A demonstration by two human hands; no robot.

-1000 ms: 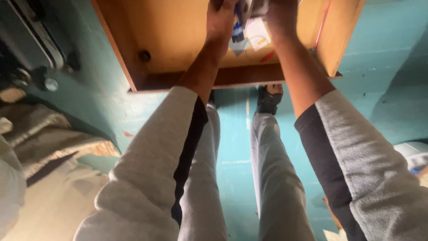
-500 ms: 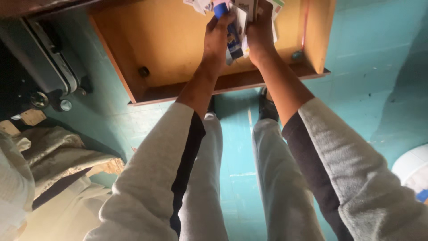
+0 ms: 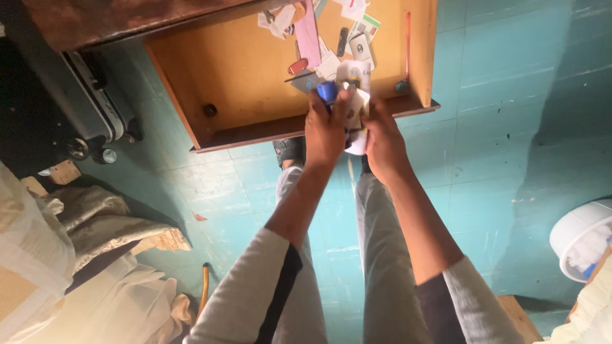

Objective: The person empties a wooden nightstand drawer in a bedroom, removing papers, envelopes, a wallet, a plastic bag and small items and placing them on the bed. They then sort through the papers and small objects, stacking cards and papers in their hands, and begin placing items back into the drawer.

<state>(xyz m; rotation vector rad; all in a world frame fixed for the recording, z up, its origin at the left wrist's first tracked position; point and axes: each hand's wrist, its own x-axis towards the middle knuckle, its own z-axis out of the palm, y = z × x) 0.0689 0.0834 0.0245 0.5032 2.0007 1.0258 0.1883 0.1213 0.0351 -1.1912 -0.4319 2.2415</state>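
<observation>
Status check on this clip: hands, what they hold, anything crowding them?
Left hand and right hand both closed on a bundle of papers with a blue-capped item. Open wooden drawer just beyond. Nothing blocking.

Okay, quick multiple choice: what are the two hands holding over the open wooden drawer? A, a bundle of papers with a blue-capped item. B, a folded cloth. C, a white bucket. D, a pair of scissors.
A: the left hand and right hand clasp a bundle of white papers with a blue-capped item above the front edge of the wooden drawer.
</observation>
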